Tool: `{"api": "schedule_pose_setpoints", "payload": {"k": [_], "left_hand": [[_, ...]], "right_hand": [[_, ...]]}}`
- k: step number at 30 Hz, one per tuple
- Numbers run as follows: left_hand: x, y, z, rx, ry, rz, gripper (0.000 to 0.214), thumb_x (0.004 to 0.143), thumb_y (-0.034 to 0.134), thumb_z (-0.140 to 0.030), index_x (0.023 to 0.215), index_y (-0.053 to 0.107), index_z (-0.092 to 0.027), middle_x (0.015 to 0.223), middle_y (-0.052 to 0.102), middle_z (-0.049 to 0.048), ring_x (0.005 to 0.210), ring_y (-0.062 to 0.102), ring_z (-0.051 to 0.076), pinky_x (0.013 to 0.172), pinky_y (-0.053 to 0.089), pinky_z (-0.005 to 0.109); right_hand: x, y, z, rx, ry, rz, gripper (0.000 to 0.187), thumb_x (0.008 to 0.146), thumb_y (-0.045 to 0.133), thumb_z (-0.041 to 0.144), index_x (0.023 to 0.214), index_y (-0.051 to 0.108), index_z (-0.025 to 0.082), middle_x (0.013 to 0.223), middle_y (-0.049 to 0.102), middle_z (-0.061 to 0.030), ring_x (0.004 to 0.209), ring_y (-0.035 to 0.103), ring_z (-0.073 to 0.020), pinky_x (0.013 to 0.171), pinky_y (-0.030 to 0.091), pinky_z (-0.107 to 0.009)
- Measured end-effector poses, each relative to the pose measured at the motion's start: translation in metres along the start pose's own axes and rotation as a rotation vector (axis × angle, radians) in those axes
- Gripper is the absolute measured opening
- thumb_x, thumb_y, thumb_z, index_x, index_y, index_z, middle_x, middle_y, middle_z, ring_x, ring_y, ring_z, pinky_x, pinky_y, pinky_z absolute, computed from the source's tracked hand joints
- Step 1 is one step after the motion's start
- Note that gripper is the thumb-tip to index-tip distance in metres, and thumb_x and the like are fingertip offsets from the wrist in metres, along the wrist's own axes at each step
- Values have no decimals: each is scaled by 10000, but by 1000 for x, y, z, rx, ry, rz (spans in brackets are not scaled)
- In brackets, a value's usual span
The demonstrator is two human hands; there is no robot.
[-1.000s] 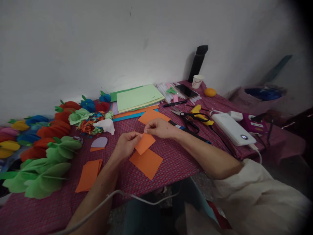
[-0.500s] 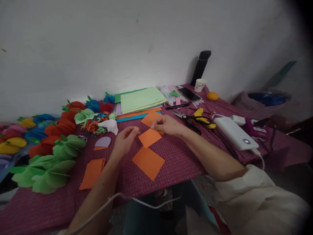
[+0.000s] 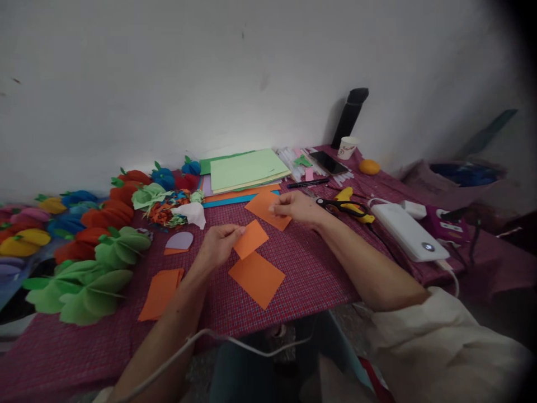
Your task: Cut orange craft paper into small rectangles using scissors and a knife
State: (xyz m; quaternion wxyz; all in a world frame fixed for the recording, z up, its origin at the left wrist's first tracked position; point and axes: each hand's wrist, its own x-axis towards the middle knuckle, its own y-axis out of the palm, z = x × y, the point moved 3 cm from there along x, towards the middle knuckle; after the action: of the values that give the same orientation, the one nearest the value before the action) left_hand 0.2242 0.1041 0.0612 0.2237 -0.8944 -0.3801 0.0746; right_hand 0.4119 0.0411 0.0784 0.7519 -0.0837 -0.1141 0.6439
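Observation:
My left hand (image 3: 218,244) pinches the left edge of a small folded orange paper piece (image 3: 250,238) just above the red checked tablecloth (image 3: 302,274). My right hand (image 3: 297,206) reaches farther back with its fingers closed on the edge of another orange paper sheet (image 3: 265,208). A larger orange square (image 3: 257,278) lies flat below the small piece, near the table's front edge. More orange pieces (image 3: 160,293) lie at the left.
Black-and-yellow scissors (image 3: 346,205), a pen (image 3: 308,183), a white power bank (image 3: 408,230), a phone (image 3: 329,162), a paper cup (image 3: 348,147) and a dark bottle (image 3: 350,116) sit at the right. Green card sheets (image 3: 247,169) lie behind. Paper fruits and leaves (image 3: 84,263) crowd the left.
My right hand let go of the small orange piece and moved back to the sheet behind it. My left hand released the piece briefly, then took it again.

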Motion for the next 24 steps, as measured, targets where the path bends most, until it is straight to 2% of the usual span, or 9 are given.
{"api": "schedule_pose_setpoints", "payload": {"k": [2, 4, 7, 9, 11, 14, 18, 21, 24], "left_hand": [[0, -2, -1, -17, 5, -15, 336, 744, 500, -426, 713, 645, -124, 643, 591, -1, 599, 507, 120, 544, 365, 207], [-1, -2, -2, -30, 9, -30, 328, 741, 508, -419, 711, 644, -122, 645, 590, -2, 598, 504, 116, 545, 366, 205], [-1, -2, -4, -83, -10, -89, 323, 723, 531, -420, 710, 646, -118, 625, 587, -6, 572, 495, 106, 532, 364, 200], [-2, -1, -5, -162, -28, -106, 321, 717, 543, -424, 764, 646, -123, 652, 603, -4, 579, 505, 105, 539, 373, 200], [-2, 2, -5, -223, -56, -71, 317, 707, 563, -419, 798, 644, -127, 686, 623, 2, 590, 516, 104, 546, 378, 199], [-4, 7, -5, -234, -121, 1, 296, 685, 593, -394, 716, 654, -105, 642, 633, 25, 565, 524, 106, 542, 376, 201], [-4, 7, -3, -264, -145, -19, 270, 677, 599, -356, 634, 640, -93, 590, 620, 43, 538, 526, 107, 557, 393, 214], [-3, 5, 0, -244, -138, -40, 293, 677, 590, -388, 700, 637, -100, 623, 622, 32, 541, 520, 102, 537, 384, 205], [-1, 2, -1, -186, -65, -104, 345, 708, 538, -439, 792, 638, -120, 695, 619, 15, 600, 512, 101, 544, 374, 190]], "right_hand": [[-2, 3, 2, 34, -12, 27, 229, 684, 588, 371, 695, 601, 143, 682, 588, -4, 598, 498, -85, 592, 385, -215], [-4, 15, 3, 23, -4, 126, 255, 683, 590, 399, 744, 608, 153, 683, 574, 8, 588, 477, -80, 570, 367, -209], [-8, 32, 1, -7, 26, 194, 254, 670, 604, 396, 651, 571, 145, 588, 513, 34, 520, 408, -65, 505, 308, -200], [-8, 36, -1, -11, 27, 165, 271, 676, 595, 389, 585, 519, 145, 536, 459, 50, 484, 356, -58, 477, 266, -202], [-7, 35, -3, -4, 22, 113, 293, 678, 591, 392, 558, 474, 152, 512, 407, 64, 465, 317, -54, 462, 235, -206], [-5, 31, -4, -2, 6, 57, 314, 690, 578, 403, 549, 438, 160, 509, 368, 69, 454, 298, -54, 452, 215, -211], [-3, 30, -6, 28, -26, 86, 298, 723, 550, 389, 565, 439, 162, 518, 425, 57, 471, 386, -62, 472, 276, -207], [-2, 30, -7, 49, -17, 119, 267, 739, 534, 382, 607, 458, 162, 547, 502, 36, 500, 457, -74, 500, 333, -208], [-3, 32, -6, 12, -32, 189, 258, 736, 541, 391, 637, 491, 158, 571, 528, 26, 520, 481, -79, 525, 366, -214]]}}
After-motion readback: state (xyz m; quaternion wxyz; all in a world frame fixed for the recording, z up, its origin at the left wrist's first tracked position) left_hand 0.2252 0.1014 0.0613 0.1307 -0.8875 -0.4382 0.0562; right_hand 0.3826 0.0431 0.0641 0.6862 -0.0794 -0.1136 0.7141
